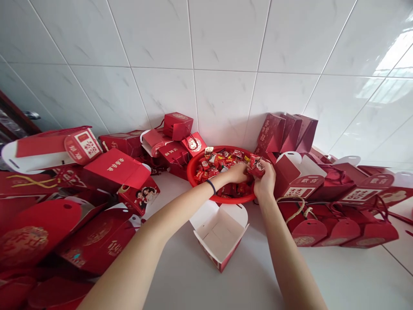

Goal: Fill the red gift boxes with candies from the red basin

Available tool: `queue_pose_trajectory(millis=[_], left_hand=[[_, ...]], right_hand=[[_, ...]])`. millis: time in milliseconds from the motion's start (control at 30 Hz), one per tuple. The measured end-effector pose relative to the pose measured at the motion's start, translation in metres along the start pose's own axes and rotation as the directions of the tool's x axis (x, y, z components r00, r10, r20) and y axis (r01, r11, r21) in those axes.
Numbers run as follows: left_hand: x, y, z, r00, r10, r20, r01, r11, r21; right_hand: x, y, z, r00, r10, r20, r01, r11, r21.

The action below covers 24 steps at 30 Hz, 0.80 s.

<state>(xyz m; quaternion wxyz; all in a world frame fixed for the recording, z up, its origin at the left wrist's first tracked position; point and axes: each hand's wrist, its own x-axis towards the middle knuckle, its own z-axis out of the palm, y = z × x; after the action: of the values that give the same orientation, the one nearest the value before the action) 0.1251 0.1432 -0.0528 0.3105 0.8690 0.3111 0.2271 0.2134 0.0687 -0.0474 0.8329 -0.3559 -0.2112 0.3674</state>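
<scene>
A round red basin [206,196] full of red-wrapped candies [219,165] stands on the white tiled floor. Both hands reach into it. My left hand [237,173], a dark band on its wrist, is closed among the candies. My right hand [265,178] is closed round a bunch of red candy packets [256,165] at the basin's right side. Just in front of the basin stands an open red gift box [219,237] with a white inside and its flaps up; nothing shows in it.
Red gift boxes and bags lie all round: a heap on the left [112,170], several behind the basin [177,125], upright bags at the back right [285,131], and a row of boxes with rope handles on the right [322,206]. White floor tiles [226,56] stretch beyond.
</scene>
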Motion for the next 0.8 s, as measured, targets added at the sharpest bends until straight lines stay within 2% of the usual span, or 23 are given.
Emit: queue_pose_trajectory(millis=[167, 267, 333, 433, 533, 633, 733, 800], left_hand=[[-0.033, -0.004, -0.046, 0.99, -0.086, -0.115, 0.072, 0.99, -0.125], [-0.063, -0.002, -0.061, 0.973, -0.131, -0.187, 0.06, 0.936, -0.346], [-0.082, 0.003, -0.062, 0.953, -0.189, -0.238, 0.047, 0.865, -0.499], [-0.108, 0.015, -0.059, 0.916, -0.236, -0.326, -0.002, 0.807, -0.591], [-0.129, 0.032, -0.058, 0.892, -0.207, -0.402, -0.077, 0.806, -0.587], [-0.146, 0.048, -0.062, 0.867, -0.21, -0.452, -0.076, 0.84, -0.537], [-0.159, 0.057, -0.068, 0.856, -0.218, -0.468, -0.065, 0.854, -0.517], [-0.166, 0.059, -0.069, 0.888, -0.214, -0.406, -0.028, 0.858, -0.513]], right_hand=[[-0.003, -0.003, 0.001, 0.997, 0.065, 0.049, -0.063, 0.997, -0.037], [-0.01, -0.01, 0.005, 0.986, 0.122, 0.114, -0.114, 0.991, -0.07], [-0.017, -0.017, 0.008, 0.973, 0.148, 0.176, -0.13, 0.986, -0.108], [-0.03, -0.029, 0.013, 0.937, 0.159, 0.312, -0.103, 0.976, -0.191], [-0.043, -0.039, 0.015, 0.847, 0.193, 0.496, -0.037, 0.951, -0.308], [-0.054, -0.051, 0.018, 0.75, 0.226, 0.621, 0.067, 0.909, -0.412], [-0.06, -0.068, 0.019, 0.738, 0.187, 0.648, 0.189, 0.865, -0.464], [-0.061, -0.08, 0.017, 0.736, 0.146, 0.661, 0.261, 0.839, -0.477]])
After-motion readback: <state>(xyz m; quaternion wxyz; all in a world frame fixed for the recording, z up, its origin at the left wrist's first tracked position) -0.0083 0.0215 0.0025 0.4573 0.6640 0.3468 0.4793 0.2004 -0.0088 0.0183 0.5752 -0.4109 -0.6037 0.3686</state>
